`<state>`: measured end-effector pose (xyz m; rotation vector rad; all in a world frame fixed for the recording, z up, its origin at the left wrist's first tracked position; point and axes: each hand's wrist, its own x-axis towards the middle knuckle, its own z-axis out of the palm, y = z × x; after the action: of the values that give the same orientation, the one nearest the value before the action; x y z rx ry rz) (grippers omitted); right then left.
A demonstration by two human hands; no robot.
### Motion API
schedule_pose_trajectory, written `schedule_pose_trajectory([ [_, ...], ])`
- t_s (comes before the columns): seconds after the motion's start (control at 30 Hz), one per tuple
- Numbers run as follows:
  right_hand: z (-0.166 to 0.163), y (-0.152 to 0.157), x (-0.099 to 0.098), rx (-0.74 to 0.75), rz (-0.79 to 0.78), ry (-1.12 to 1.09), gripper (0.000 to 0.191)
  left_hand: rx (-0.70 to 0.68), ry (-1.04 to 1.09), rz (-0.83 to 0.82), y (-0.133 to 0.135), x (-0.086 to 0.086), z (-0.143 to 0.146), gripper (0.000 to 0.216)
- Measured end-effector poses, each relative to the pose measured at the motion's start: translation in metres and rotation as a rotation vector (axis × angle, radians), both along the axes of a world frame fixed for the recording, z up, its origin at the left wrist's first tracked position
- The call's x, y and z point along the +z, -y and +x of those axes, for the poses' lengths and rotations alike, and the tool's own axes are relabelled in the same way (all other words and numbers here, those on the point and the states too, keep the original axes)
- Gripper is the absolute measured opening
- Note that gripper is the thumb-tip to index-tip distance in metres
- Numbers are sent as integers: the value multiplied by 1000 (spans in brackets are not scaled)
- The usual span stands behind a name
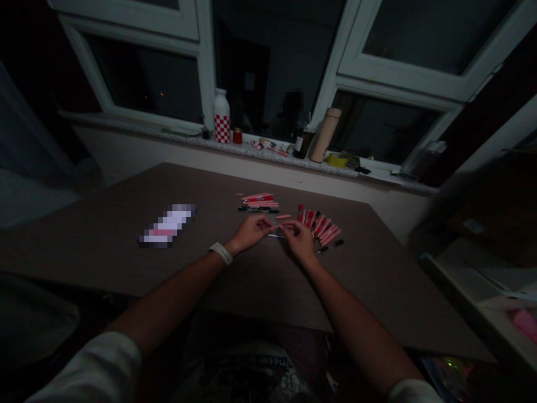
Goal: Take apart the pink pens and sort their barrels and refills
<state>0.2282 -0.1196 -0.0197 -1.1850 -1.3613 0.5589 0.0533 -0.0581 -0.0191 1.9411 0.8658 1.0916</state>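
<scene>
My left hand (251, 230) and my right hand (298, 238) meet over the middle of a dark brown table (104, 246). Both are pinched on the ends of one small pink pen-like stick (277, 228) held between them. A fan of pink and red sticks (322, 226) lies just right of my right hand. A second small stack of pink sticks and dark pens (259, 202) lies just beyond my left hand. One loose pink stick (283, 216) rests between the piles. A white watch (221, 253) is on my left wrist.
A blurred-out flat item (168, 225) lies on the table's left half. The windowsill behind holds a red-checked white bottle (221, 116), a tan flask (326, 134) and small clutter. A shelf with papers (482, 268) stands at the right. The room is dim.
</scene>
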Motion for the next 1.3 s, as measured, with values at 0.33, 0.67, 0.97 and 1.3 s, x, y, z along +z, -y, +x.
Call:
schedule_pose_trajectory([
  [0.33, -1, 2, 5, -53, -63, 28, 31, -31, 55, 13, 1, 4, 0, 17],
  [0.67, -5, 6, 9, -50, -63, 29, 32, -28, -27, 99, -3, 1, -1, 18],
  [0.97, 4, 2, -1, -95, -13, 129, 32, 2, -29, 135, -5, -2, -3, 21],
  [1.3, 9, -3, -8, -178, -63, 159, 32, 18, -96, 145, -6, -3, -5, 21],
])
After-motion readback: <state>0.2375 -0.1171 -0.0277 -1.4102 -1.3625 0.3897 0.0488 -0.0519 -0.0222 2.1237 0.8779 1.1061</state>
